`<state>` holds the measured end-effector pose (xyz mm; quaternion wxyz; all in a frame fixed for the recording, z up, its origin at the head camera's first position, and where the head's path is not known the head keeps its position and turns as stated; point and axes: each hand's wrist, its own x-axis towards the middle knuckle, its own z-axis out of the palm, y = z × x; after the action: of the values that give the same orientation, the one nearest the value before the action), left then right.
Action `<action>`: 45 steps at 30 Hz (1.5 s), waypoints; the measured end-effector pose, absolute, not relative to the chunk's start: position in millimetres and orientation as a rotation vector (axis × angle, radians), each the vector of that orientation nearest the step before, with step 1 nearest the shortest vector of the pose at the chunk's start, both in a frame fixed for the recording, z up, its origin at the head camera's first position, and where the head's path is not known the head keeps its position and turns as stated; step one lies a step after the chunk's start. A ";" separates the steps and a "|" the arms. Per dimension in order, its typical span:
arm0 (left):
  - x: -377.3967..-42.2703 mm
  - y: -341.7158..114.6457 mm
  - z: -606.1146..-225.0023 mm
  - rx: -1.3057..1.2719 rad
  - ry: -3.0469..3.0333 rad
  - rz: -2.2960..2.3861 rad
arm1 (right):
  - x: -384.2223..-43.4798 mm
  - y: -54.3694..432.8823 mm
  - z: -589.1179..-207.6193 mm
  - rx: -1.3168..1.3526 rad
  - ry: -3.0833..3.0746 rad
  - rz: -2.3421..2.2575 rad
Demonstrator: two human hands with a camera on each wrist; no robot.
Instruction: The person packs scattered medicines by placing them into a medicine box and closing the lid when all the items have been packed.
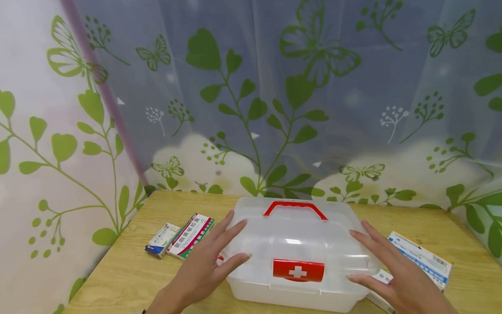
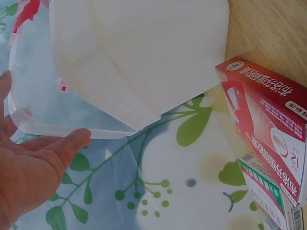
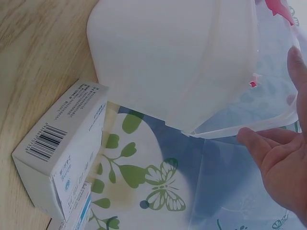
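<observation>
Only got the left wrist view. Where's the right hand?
Observer: Head view puts the right hand at the right side of the clear lid.
Operator: Copy. Anything on the table on that side?
Observer: Right wrist view shows a white box with a barcode on it.
Operator: On my side I see a red box and a box with green and pink print. Any others?
Observer: Yes. Head view has a small blue-and-white box just left of the one with green.
</observation>
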<state>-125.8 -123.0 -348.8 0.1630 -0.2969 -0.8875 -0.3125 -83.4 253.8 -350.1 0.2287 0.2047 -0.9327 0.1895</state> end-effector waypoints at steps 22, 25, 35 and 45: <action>-128.0 -117.1 -343.6 -0.974 -2.376 -0.765 | -85.8 258.2 -334.5 0.566 -2.633 0.568; -129.4 -119.1 -344.3 -1.014 -2.337 -0.786 | -85.9 258.6 -334.2 0.585 -2.609 0.594; -134.7 -126.9 -345.7 -1.059 -2.282 -0.955 | -88.1 261.7 -329.2 0.554 -2.596 0.695; -136.6 -127.2 -338.4 -1.016 -2.217 -1.007 | -88.8 258.7 -319.5 0.354 -2.636 0.891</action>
<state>-136.6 -127.2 -338.4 0.2487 -0.3731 -0.8139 -0.3694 -88.8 258.7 -319.5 0.1673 0.1243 -0.9265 0.3133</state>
